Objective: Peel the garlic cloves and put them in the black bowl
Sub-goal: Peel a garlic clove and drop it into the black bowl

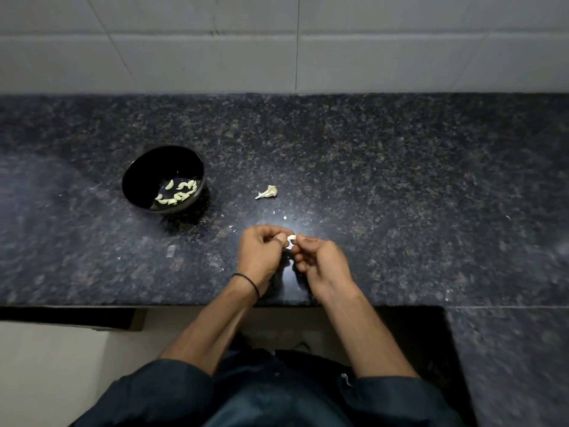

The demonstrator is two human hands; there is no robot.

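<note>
A small white garlic clove (pixel 291 239) is pinched between both hands just above the dark counter. My left hand (pixel 261 254) holds it from the left with curled fingers, and my right hand (pixel 320 263) pinches it from the right. To the upper left stands the black bowl (pixel 140 167) with several peeled pale cloves (pixel 177 192) lying in its bottom. The stripped garlic stem and root (pixel 267 192) lies on the counter between bowl and hands.
Small bits of white peel (pixel 284 217) are scattered on the speckled granite counter (pixel 400 180). A tiled wall (pixel 277 41) rises behind it. The counter's front edge (pixel 123 305) runs just under my wrists, and it extends toward me on the right.
</note>
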